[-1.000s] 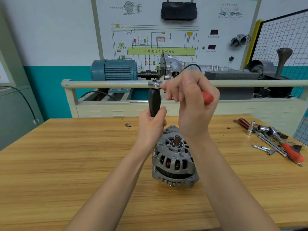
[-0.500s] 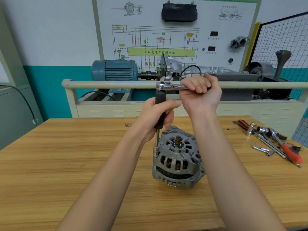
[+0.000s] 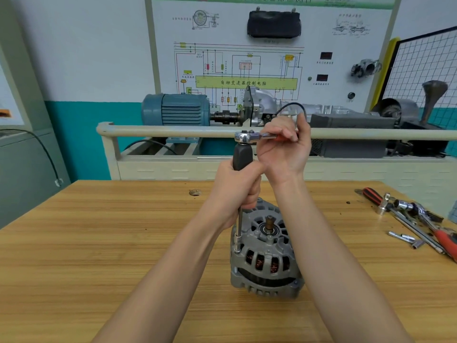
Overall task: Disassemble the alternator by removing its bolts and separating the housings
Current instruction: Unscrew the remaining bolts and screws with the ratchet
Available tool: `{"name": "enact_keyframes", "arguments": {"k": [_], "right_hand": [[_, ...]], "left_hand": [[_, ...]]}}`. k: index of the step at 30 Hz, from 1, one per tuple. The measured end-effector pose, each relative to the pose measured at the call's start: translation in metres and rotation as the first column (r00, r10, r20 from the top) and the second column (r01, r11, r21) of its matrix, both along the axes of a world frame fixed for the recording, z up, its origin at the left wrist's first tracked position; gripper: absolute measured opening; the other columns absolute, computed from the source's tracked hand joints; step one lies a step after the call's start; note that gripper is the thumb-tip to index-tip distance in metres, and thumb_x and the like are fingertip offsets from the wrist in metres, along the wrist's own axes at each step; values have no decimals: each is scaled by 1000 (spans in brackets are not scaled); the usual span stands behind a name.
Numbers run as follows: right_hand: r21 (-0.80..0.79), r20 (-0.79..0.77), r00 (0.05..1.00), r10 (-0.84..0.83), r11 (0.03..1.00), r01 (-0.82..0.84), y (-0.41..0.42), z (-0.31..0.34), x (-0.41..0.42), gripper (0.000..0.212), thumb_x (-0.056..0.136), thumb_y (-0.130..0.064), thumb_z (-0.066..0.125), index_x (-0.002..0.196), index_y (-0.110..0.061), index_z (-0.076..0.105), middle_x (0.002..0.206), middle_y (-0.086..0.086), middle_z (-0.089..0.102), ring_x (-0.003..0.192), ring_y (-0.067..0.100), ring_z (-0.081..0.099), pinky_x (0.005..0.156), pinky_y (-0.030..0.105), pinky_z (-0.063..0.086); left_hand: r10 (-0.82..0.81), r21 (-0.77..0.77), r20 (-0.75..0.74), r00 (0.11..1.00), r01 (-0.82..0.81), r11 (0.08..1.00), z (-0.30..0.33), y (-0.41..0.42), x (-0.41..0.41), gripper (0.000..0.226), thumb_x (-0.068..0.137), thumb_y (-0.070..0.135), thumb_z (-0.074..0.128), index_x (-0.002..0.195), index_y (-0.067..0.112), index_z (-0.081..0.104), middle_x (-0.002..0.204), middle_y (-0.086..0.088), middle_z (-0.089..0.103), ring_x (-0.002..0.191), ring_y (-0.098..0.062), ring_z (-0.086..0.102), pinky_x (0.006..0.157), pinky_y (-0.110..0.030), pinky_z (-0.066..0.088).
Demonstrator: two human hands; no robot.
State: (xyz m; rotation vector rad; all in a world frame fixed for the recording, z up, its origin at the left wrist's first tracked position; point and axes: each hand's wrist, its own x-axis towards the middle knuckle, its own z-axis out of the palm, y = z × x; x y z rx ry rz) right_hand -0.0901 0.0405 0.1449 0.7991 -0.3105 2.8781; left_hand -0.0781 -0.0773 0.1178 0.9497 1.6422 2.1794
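A grey alternator [image 3: 265,258] stands on the wooden bench [image 3: 99,256], shaft end up, copper windings showing through its slots. A socket driver [image 3: 239,225] with a black handle stands upright on a bolt at the housing's left rim. My left hand [image 3: 237,191] grips that black handle. A chrome ratchet [image 3: 244,136] sits on top of the driver, its red-gripped handle pointing right. My right hand [image 3: 284,149] holds the ratchet handle, fingers curled over it.
Loose tools lie at the bench's right: a red-handled ratchet [image 3: 442,237], sockets [image 3: 401,237] and a red-and-black handled tool [image 3: 373,196]. Behind the bench a cream rail [image 3: 173,131] fronts a training stand with a blue motor [image 3: 176,110]. A hole [image 3: 194,192] marks the benchtop.
The ratchet handle has swung from pointing toward me round to the right, my right hand going with it. My left hand has kept its grip on the driver.
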Motion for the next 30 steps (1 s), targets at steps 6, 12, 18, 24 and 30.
{"name": "enact_keyframes", "arguments": {"k": [6,12,18,24,30], "right_hand": [[24,17,965,-260,965,259,-7,-4,-7,50,101,-28,42,56,-12,57,51,-4,52,50,12,58,63,27,56],[180,-301,921,-249,933,311,-12,1,14,37,87,-24,68,55,-11,57,49,-1,49,49,14,51,64,30,53],[308,-731,561,-389,545,780,-37,8,35,40,88,-29,64,57,-23,40,50,-6,39,49,7,42,57,30,38],[250,-678,538,-502,531,810,-48,7,45,39,86,-9,40,50,-21,30,46,-3,25,41,11,26,47,29,22],[71,-243,926,-288,947,313,-35,12,30,48,87,-16,41,38,-16,37,33,-3,28,39,13,13,42,24,26]], "left_hand": [[316,27,-52,947,-315,949,-3,8,9,39,83,2,54,55,18,32,47,1,25,40,-13,21,40,-19,21],[432,67,-83,898,-427,902,-5,1,11,38,83,5,55,56,19,31,53,-2,25,46,-15,21,42,-24,20],[429,70,-39,902,-426,902,-3,-1,2,38,86,5,54,58,17,32,50,-1,27,39,-12,22,37,-18,23],[335,48,-67,940,-333,942,-5,0,-1,43,85,3,55,53,20,33,46,2,26,38,-12,22,37,-18,23],[50,-5,-165,985,-51,999,10,-16,-11,29,68,6,56,45,18,44,40,-1,37,36,-17,36,42,-23,36]]}}
